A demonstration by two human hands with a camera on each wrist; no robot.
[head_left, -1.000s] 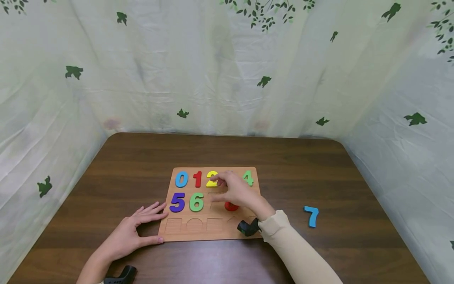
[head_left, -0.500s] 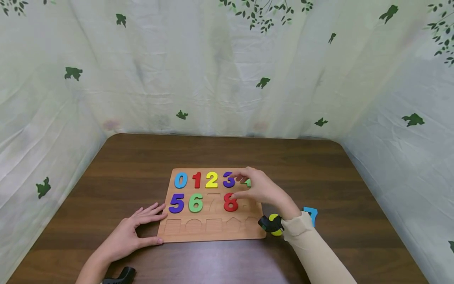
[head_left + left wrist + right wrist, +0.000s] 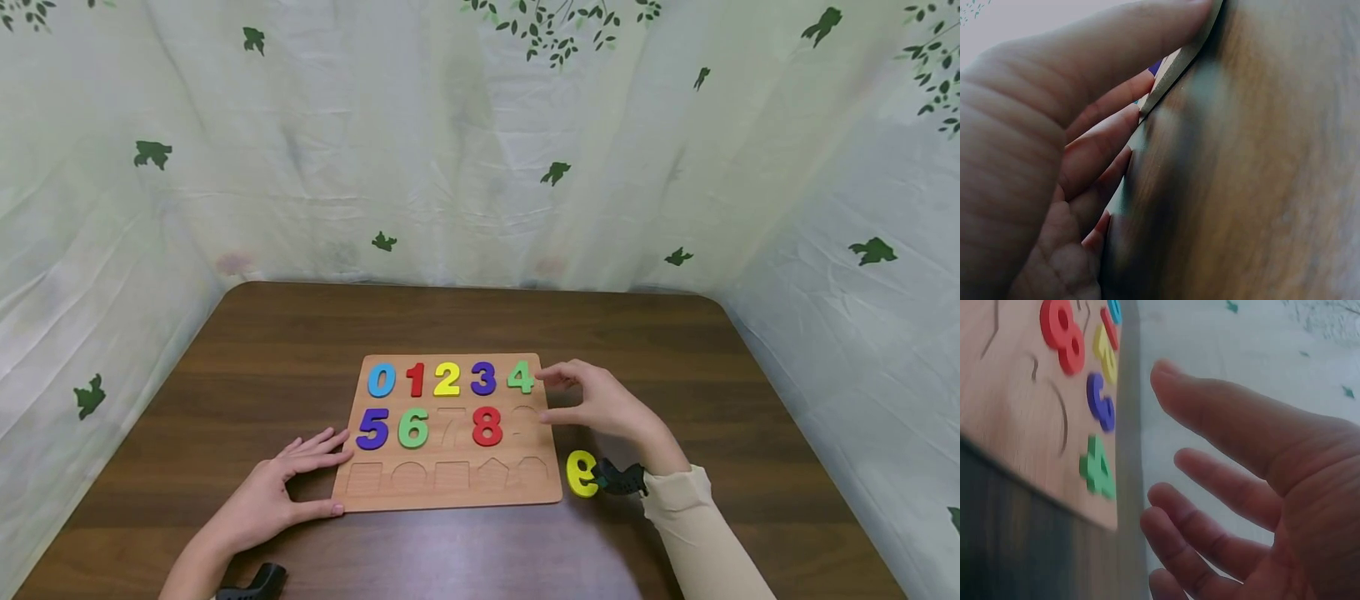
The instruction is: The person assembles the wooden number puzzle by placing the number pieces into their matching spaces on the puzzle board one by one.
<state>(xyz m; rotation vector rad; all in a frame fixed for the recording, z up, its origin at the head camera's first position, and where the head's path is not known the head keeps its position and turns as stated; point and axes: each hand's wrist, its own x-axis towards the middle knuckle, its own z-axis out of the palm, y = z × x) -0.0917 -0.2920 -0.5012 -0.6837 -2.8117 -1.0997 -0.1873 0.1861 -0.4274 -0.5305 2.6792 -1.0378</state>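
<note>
A wooden number puzzle board (image 3: 420, 500) lies on the table. My left hand (image 3: 273, 492) rests at its left edge, fingers spread and thumb near the front corner; the left wrist view shows the fingertips right at the board's side (image 3: 1169, 81). My right hand (image 3: 611, 404) holds nothing. Its fingers and thumb are apart at the board's right edge, fingertips near the green number 4 (image 3: 521, 377). In the right wrist view the space before the palm is bare beside the green 4 (image 3: 1097, 467). A yellow number piece, a 9 by its look (image 3: 580, 473), lies right of the board, partly behind the black wrist device.
Coloured numbers fill the board's top row. Below sit the purple 5 (image 3: 372, 429), green 6 (image 3: 414, 428) and red 8 (image 3: 487, 427), with a bare 7-shaped recess (image 3: 452, 427) among them. Bare shaped recesses line the front row. A pale curtain (image 3: 465, 167) surrounds the table (image 3: 300, 333).
My right hand has moved right from over the board to its right edge, uncovering several numbers and the yellow piece. Its arm now hides the blue 7 seen earlier. My left hand stays put.
</note>
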